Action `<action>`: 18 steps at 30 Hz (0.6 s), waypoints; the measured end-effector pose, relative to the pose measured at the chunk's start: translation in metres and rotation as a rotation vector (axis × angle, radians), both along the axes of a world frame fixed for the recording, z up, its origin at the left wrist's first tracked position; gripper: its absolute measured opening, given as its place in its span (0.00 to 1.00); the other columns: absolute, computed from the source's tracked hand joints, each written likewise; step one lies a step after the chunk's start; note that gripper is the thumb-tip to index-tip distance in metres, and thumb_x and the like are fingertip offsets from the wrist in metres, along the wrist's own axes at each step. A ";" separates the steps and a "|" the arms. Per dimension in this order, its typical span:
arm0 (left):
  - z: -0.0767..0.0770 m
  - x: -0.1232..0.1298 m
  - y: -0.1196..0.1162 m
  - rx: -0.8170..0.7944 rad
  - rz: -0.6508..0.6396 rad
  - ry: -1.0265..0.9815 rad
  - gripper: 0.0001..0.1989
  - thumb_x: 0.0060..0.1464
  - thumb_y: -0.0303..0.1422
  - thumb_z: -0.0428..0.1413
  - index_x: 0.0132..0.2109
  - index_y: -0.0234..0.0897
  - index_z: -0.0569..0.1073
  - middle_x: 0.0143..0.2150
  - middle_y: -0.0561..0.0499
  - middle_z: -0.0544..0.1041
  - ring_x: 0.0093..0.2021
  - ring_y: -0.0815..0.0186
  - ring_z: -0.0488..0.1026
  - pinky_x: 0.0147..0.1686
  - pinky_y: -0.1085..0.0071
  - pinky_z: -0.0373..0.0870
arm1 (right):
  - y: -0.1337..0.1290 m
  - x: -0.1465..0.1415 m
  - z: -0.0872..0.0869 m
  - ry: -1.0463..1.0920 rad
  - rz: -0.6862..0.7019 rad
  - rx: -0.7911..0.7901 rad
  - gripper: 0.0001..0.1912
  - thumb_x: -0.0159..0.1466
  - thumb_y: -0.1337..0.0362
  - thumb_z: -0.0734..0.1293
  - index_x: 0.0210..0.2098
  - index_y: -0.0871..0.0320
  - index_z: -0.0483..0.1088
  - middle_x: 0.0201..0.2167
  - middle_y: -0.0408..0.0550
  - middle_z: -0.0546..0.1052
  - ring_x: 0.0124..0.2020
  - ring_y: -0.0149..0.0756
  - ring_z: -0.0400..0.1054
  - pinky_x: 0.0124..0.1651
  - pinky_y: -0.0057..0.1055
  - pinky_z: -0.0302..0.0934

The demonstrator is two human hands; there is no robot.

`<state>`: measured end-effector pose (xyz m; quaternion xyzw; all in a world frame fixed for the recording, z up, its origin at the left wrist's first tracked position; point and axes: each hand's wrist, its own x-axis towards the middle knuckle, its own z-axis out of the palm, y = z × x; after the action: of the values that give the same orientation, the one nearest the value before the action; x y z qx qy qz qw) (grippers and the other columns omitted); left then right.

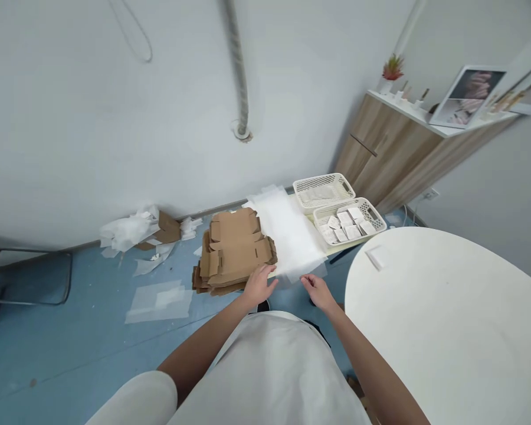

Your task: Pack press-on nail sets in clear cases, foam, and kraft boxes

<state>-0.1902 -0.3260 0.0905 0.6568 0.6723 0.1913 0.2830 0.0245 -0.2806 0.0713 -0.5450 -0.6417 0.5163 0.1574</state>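
A stack of white, thin packing sheets (287, 230) lies on the narrow table, its near edge hanging over the front. My right hand (317, 290) is at that near edge, fingers pinched together on the corner of a sheet. My left hand (257, 287) is open, thumb apart from the fingers, its fingertips beside the near corner of the flat cardboard boxes (234, 248). These brown die-cut boxes lie unfolded in an uneven pile left of the sheets.
Two white baskets stand right of the sheets: the near basket (383, 227) holds small white packets, the far basket (295, 188) clear-looking bags. A round white table (446, 319) is at right, a wooden cabinet (389, 147) behind. Packing scraps (130, 230) and a folding chair (68, 277) are at left.
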 end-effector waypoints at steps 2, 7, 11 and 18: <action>0.005 -0.035 -0.007 -0.026 0.022 0.129 0.18 0.53 0.38 0.49 0.51 0.39 0.64 0.49 0.45 0.70 0.50 0.57 0.65 0.47 0.61 0.61 | 0.009 -0.024 0.002 -0.112 0.124 0.081 0.18 0.60 0.55 0.55 0.42 0.57 0.68 0.27 0.45 0.71 0.28 0.34 0.65 0.32 0.31 0.57; 0.006 -0.105 -0.027 -0.115 -0.033 0.307 0.17 0.51 0.39 0.50 0.48 0.40 0.67 0.48 0.44 0.70 0.50 0.55 0.64 0.47 0.60 0.58 | 0.025 -0.085 0.010 -0.418 0.286 0.310 0.23 0.59 0.63 0.57 0.54 0.59 0.58 0.47 0.55 0.66 0.38 0.37 0.66 0.37 0.30 0.57; -0.002 -0.133 -0.031 -0.150 -0.038 0.309 0.18 0.48 0.41 0.53 0.45 0.39 0.68 0.47 0.42 0.69 0.49 0.53 0.64 0.45 0.59 0.58 | 0.034 -0.123 0.012 -0.583 0.307 0.392 0.26 0.58 0.63 0.59 0.56 0.59 0.54 0.46 0.55 0.65 0.43 0.41 0.64 0.39 0.30 0.56; -0.014 -0.142 -0.033 -0.159 -0.005 0.219 0.09 0.50 0.35 0.52 0.38 0.38 0.71 0.42 0.43 0.70 0.46 0.55 0.67 0.43 0.62 0.59 | 0.035 -0.150 0.010 -0.767 0.403 0.464 0.15 0.59 0.66 0.58 0.46 0.57 0.62 0.42 0.54 0.68 0.38 0.39 0.65 0.38 0.32 0.52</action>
<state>-0.3322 -0.3588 0.0760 0.6509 0.7105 0.0637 0.2598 -0.1251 -0.2458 0.0817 -0.5115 -0.8441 0.1420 -0.0763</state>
